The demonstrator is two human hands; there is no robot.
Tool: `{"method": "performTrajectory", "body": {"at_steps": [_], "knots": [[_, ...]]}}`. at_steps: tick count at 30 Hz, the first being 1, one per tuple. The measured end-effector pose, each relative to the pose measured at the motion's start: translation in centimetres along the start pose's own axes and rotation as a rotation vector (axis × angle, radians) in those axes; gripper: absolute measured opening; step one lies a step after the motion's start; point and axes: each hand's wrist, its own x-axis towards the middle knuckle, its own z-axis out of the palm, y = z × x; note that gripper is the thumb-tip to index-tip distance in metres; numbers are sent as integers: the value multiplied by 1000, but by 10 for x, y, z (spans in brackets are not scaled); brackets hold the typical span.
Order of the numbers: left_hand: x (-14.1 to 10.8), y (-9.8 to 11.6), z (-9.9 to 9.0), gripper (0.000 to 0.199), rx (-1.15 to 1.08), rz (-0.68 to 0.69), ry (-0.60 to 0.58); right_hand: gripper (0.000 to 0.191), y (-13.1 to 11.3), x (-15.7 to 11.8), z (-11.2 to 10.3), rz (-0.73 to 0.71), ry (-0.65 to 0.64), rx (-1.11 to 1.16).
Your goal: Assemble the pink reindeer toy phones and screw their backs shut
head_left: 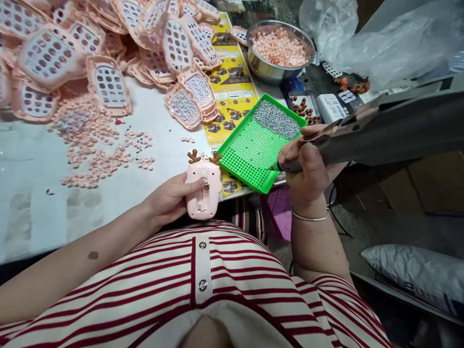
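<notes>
My left hand holds a pink toy phone casing with brown antlers, back side up, thumb on its open battery slot. My right hand is wrapped round a long dark power screwdriver. The driver's tip points left, over the right front part of a green perforated tray. Small silver screws lie heaped in the tray's far end. The casing is just left of the tray's near corner, close to my striped shirt.
Pink casings with button grids pile up at the back left, near many small pink pieces. A steel bowl of pink parts, brown pieces, a white box and plastic bags are at the back right.
</notes>
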Motion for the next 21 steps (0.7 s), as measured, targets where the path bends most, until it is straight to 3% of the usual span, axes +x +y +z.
{"method": "performTrajectory", "body": {"at_steps": [7, 13, 17, 21], "knots": [[-1, 1, -1, 47, 35, -38, -16, 39, 12, -4, 1, 48, -24, -80], [-1, 2, 0, 40, 39, -47, -16, 31, 21, -6, 0, -38, -59, -14], [-1, 4, 1, 39, 28, -50, -19, 43, 22, -12, -2, 12, -62, -201], [-3, 6, 3, 40, 23, -47, -25, 40, 20, -11, -4, 44, -118, -146]]}}
